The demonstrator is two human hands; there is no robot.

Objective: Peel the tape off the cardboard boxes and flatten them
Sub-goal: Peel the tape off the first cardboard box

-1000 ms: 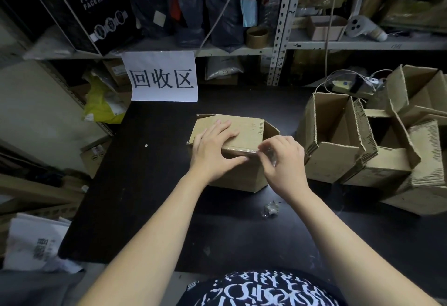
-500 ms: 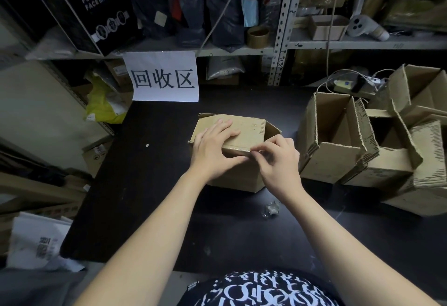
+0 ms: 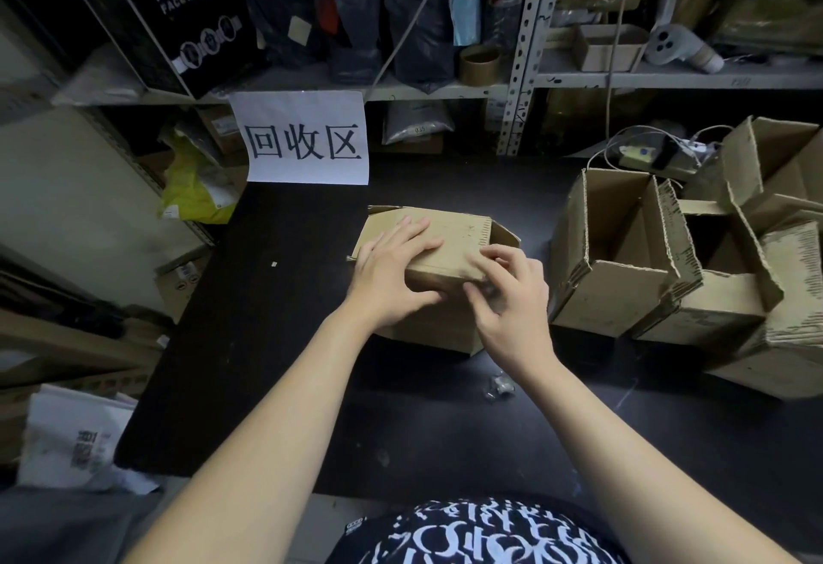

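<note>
The left hand (image 3: 392,278) presses flat, fingers straight, on the cardboard box (image 3: 458,236); the right hand (image 3: 512,300) curls at its near edge (gripping anything or not, I cannot tell).

Bare table (image 3: 267,340) lies left of the taped box (image 3: 450,236); opened boxes (image 3: 614,296) crowd close on its right.

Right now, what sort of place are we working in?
Likely a storeroom's recycling corner: slotted metal shelving, a paper sign reading 回收区 (recycling area), and opened cardboard boxes piled on the black table.
</note>
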